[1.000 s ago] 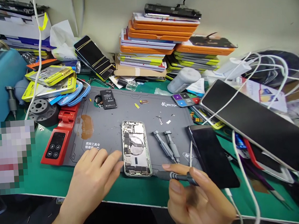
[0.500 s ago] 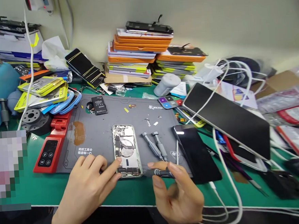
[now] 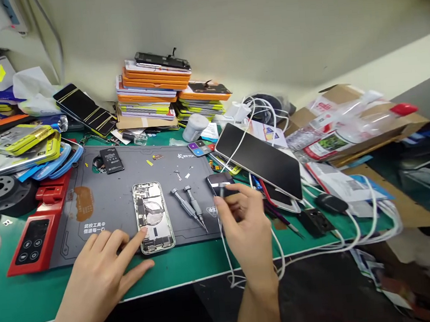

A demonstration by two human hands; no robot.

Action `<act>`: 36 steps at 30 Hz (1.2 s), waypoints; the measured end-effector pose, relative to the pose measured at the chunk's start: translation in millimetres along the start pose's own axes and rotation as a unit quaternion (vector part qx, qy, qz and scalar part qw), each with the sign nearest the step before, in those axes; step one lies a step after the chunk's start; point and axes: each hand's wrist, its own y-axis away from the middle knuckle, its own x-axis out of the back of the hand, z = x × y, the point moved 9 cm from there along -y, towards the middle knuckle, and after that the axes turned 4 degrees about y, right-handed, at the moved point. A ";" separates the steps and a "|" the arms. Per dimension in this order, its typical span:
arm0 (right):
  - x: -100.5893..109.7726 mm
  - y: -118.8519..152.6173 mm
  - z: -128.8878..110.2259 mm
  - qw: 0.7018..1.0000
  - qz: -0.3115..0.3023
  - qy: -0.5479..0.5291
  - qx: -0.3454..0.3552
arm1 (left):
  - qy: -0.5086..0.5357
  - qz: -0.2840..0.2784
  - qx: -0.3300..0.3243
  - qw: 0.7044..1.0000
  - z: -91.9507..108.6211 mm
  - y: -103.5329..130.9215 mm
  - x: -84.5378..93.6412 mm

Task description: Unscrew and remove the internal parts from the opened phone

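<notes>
An opened phone body [image 3: 155,224] with bare inner parts lies on the grey mat [image 3: 117,195]. My left hand [image 3: 104,267] has its fingers apart, the index fingertip resting on the phone's lower left part. Held upright between thumb and fingers of my right hand [image 3: 244,218] is a small dark screwdriver [image 3: 222,190], its lower part hidden. This hand is over the black phone [image 3: 216,180] at the mat's right edge. Two grey screwdrivers [image 3: 188,204] lie between the opened phone and my right hand. A black battery [image 3: 112,161] sits on the mat's upper left.
A red device [image 3: 35,244] stands left of the mat. Behind are stacked orange and yellow cases [image 3: 154,82] and a white jar [image 3: 195,128]. A large dark tablet [image 3: 261,160], white cables [image 3: 373,213] and a bottle with a red cap [image 3: 405,109] are on the right.
The view has turned right. My right hand has moved away from the opened phone to the right and tipped its screwdriver upright. My left fingertip stays on the phone, its thumb now off the edge.
</notes>
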 end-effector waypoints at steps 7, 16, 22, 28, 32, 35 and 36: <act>-30.8 -6.3 -8.2 0.973 -0.087 0.195 0.093 | 0.023 0.008 -0.001 1.000 -1.4 -0.4 -0.9; -32.0 -2.2 -35.1 0.967 -0.046 0.208 0.143 | -0.012 0.013 -0.045 0.999 7.7 2.9 0.5; -49.6 0.5 -39.0 0.950 -0.071 0.274 0.131 | -0.035 0.030 -0.097 0.994 22.7 4.6 6.6; -45.8 -8.0 -34.9 0.958 -0.062 0.259 0.104 | 0.003 0.065 -0.127 0.990 33.6 4.3 16.1; -17.5 -2.0 -37.9 0.990 0.014 0.127 0.062 | 0.033 0.040 -0.130 0.990 33.8 5.5 12.5; -5.9 16.0 -47.5 0.994 0.053 -0.043 0.089 | 0.048 0.009 -0.121 0.991 32.2 4.1 7.0; -9.2 22.3 -48.7 0.992 0.039 -0.076 0.095 | 0.052 -0.001 -0.115 0.992 31.6 3.4 5.5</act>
